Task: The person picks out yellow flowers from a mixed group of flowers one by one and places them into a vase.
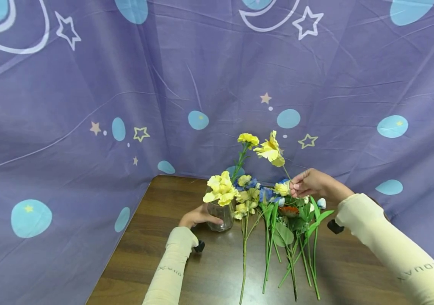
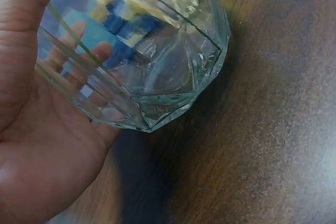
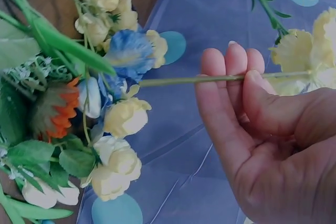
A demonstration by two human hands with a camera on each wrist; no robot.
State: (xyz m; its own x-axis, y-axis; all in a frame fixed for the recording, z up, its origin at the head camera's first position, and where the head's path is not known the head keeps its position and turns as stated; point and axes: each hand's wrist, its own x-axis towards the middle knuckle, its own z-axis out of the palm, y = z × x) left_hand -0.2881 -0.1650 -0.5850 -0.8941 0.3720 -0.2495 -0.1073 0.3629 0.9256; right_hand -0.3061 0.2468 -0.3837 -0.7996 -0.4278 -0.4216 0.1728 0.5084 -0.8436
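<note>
Your left hand (image 1: 195, 218) wraps the glass vase (image 1: 219, 215) at 9 o'clock of the flower pile (image 1: 277, 220) on the tabletop (image 1: 156, 237); the vase already carries a yellow bloom (image 1: 221, 189). Your right hand (image 1: 310, 183) pinches the stem of a yellow flower (image 1: 271, 150), raised at 12 o'clock of the pile. Judged so: one or two stems placed, most still lying.

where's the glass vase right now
In the head view the glass vase stands on the wooden table, held by the left hand, just left of the flowers lying there.
</note>
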